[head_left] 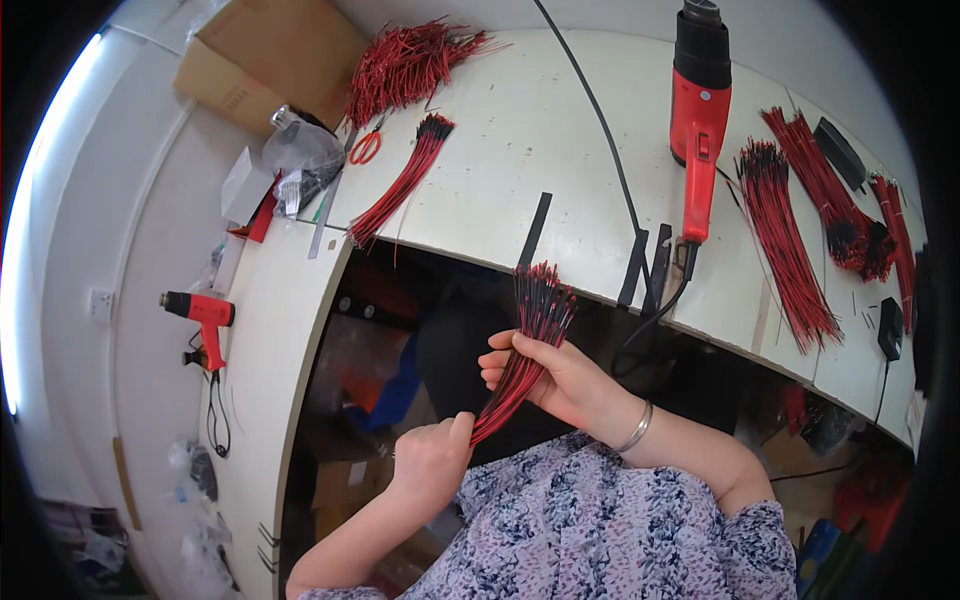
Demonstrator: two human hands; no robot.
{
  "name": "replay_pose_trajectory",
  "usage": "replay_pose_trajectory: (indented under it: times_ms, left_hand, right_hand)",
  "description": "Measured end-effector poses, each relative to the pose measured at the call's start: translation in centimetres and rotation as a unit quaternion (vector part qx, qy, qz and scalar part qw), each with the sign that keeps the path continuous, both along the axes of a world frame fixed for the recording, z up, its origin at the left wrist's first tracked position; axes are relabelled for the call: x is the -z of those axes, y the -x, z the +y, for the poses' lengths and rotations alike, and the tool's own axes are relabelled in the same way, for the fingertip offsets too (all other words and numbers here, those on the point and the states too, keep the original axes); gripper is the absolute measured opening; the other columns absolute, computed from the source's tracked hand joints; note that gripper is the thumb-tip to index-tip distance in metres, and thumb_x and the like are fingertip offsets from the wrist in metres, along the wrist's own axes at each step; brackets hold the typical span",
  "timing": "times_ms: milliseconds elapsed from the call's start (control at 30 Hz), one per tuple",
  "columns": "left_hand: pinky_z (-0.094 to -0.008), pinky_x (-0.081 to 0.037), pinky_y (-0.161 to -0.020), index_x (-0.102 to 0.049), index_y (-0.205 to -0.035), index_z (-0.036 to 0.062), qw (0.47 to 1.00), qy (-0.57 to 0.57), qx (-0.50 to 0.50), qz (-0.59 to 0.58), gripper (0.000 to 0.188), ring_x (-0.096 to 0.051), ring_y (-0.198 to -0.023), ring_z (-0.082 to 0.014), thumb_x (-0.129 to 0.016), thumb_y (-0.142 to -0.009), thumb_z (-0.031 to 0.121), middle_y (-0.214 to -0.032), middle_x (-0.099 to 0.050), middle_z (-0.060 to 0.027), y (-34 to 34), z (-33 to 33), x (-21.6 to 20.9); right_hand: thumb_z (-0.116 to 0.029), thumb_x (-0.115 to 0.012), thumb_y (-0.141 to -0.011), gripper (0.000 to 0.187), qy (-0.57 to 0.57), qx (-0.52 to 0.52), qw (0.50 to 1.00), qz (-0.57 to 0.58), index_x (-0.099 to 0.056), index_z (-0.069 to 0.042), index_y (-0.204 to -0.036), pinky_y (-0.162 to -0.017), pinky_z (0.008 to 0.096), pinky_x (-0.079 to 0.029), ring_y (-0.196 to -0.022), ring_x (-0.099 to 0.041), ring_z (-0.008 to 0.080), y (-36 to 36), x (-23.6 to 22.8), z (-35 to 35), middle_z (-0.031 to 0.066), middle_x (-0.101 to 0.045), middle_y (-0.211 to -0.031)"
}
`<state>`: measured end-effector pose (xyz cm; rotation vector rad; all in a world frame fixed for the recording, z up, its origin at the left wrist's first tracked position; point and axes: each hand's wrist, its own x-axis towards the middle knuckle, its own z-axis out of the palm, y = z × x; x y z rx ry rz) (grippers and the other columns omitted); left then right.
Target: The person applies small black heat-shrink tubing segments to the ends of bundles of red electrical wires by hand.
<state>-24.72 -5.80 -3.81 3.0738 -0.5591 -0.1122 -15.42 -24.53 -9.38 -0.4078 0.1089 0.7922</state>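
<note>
Between my two hands, in front of the table edge, is a bundle of thin red and black wires (pixel 541 318). My left hand (pixel 432 458) is closed in a fist round its lower end. Higher up, my right hand (pixel 548 376) wraps round the middle, with the thumb lying across the wires. The upper ends fan out a little and show dark sections with reddish tips. Beyond them, a black strip (pixel 535 230) lies on the tabletop near its front edge. The lower wire ends are hidden by my left hand.
A red heat gun (pixel 697 130) lies on the white table (pixel 500 150), its cable trailing over the front edge. More wire bundles (pixel 785 240) are at right; one bundle (pixel 405 180) and a large wire pile (pixel 415 70) lie at left, near orange-handled scissors (pixel 366 148). Another heat gun (pixel 208 320) is further left.
</note>
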Motion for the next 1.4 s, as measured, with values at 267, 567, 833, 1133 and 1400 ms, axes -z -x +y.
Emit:
replay_pose_trajectory:
  times_ms: [267,567,833,1133,1400]
  left_hand:
    - [-0.0417,-0.048,-0.061,-0.054,-0.095,0.0051,0.935,0.117,-0.096,0.322,0.044,-0.063,-0.069,-0.0328,-0.068,-0.081,0.045,-0.076,-0.062,-0.0115,1.1,-0.5,0.6]
    - [-0.0263,-0.045,-0.087,-0.055,-0.119,-0.0001,0.618,0.508,-0.25,0.545,0.033,-0.058,-0.095,-0.0109,-0.057,-0.094,0.021,-0.104,-0.063,-0.0051,-1.0,-0.9,5.5]
    - [-0.024,-0.046,-0.078,-0.055,-0.116,-0.0003,0.552,0.545,-0.268,0.571,0.032,-0.059,-0.085,-0.011,-0.049,-0.098,0.025,-0.092,-0.063,-0.0046,-0.6,-1.3,7.6]
    - [-0.0213,-0.041,-0.058,-0.054,-0.111,0.0001,0.473,0.609,-0.282,0.571,0.028,-0.05,-0.064,-0.0089,-0.046,-0.099,0.023,-0.075,-0.055,-0.0012,-0.6,-2.4,7.9]
    - [-0.0171,-0.029,-0.051,-0.056,-0.108,0.0039,0.481,0.624,-0.34,0.514,0.021,-0.036,-0.058,-0.0026,-0.049,-0.098,0.021,-0.071,-0.045,0.0048,-0.1,-3.6,7.5]
  right_hand:
    - [-0.025,-0.043,-0.1,0.033,-0.013,-0.071,0.997,0.021,-0.054,0.003,-0.115,-0.097,0.041,-0.047,-0.109,-0.059,0.0308,2.4,3.1,-0.4,0.0233,-0.059,-0.116]
    - [-0.024,-0.041,-0.101,0.034,-0.004,-0.08,0.994,0.07,-0.053,0.005,-0.113,-0.097,0.0432,-0.047,-0.113,-0.057,0.0327,3.5,5.1,-0.5,0.025,-0.056,-0.12]
    - [-0.026,-0.038,-0.101,0.035,0.034,-0.104,0.992,0.069,-0.05,0.003,-0.118,-0.092,0.0401,-0.05,-0.113,-0.057,0.0301,3.4,5.8,-0.6,0.0224,-0.057,-0.121]
    - [-0.028,-0.041,-0.101,0.035,0.065,-0.101,0.99,0.069,-0.052,0.001,-0.117,-0.088,0.0373,-0.052,-0.107,-0.061,0.0286,3.1,7.6,-0.4,0.0203,-0.061,-0.115]
    - [-0.028,-0.06,-0.093,0.024,0.284,-0.163,0.944,-0.033,-0.057,-0.005,-0.097,-0.072,0.0249,-0.05,-0.076,-0.06,0.0111,4.1,6.5,-4.4,0.0049,-0.062,-0.087]
